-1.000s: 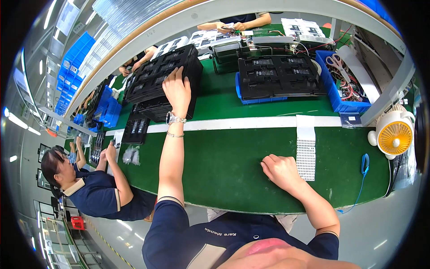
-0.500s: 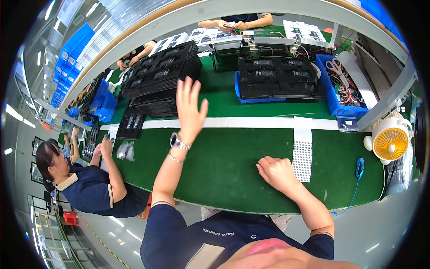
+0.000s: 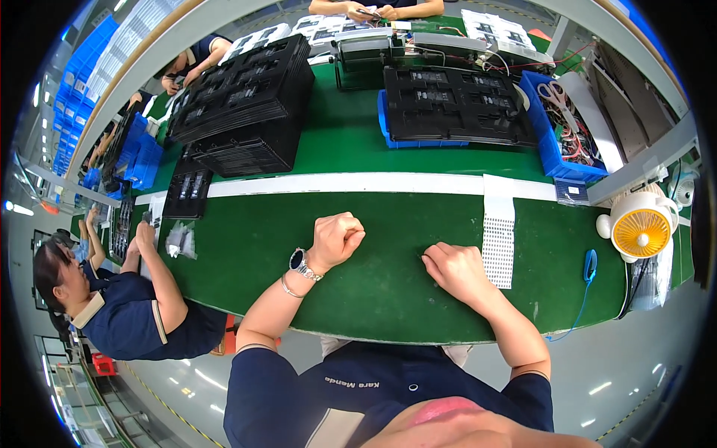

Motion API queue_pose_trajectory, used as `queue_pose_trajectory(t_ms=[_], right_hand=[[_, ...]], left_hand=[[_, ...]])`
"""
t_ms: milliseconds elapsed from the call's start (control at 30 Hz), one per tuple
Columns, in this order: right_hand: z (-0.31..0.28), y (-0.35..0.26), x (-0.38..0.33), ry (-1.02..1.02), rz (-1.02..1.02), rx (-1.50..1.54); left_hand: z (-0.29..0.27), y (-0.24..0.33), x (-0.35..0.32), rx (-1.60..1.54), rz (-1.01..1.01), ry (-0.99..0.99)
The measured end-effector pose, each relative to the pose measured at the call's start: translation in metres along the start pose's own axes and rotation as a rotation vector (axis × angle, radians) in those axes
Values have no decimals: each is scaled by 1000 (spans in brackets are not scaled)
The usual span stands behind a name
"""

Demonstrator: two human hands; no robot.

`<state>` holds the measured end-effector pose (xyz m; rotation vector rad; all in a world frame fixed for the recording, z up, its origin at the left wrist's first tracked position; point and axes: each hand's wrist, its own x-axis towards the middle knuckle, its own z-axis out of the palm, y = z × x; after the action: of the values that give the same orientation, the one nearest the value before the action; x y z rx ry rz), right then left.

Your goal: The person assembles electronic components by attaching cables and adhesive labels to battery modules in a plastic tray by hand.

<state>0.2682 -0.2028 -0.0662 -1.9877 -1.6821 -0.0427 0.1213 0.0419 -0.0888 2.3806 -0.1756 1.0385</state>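
Left hand (image 3: 337, 240) curled into a fist, right hand (image 3: 455, 269) loosely closed, the pair apart over the green desk (image 3: 396, 302); white sheet (image 3: 498, 245) just beside the right, black trays (image 3: 245, 104) stacked beyond!

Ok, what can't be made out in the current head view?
In the head view:
- Left hand: its curled fingers hide the palm.
- Right hand: its palm is hidden under the back of the hand.
- White paper strip: its rows of dark marks are too small to read.
- Blue bin: its inside is covered by the black slotted tray.
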Motion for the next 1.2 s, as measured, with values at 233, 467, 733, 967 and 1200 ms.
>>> queue_pose_trajectory(t_ms=[233,467,733,967,1200], right_hand=[[-2,3,0,-3,57,-36],[1,6,3,95,225,90],[-1,7,7,88,479,207],[9,32,9,84,590,640],[-16,92,59,436,881,1368]], left_hand=[[-3,-2,-3,24,-10,-42],[-2,-5,-3,-24,1,-26],[-5,-4,-2,-62,-18,-62],[-2,-3,1,-93,-13,-82],[-4,0,1,-70,-32,-96]])
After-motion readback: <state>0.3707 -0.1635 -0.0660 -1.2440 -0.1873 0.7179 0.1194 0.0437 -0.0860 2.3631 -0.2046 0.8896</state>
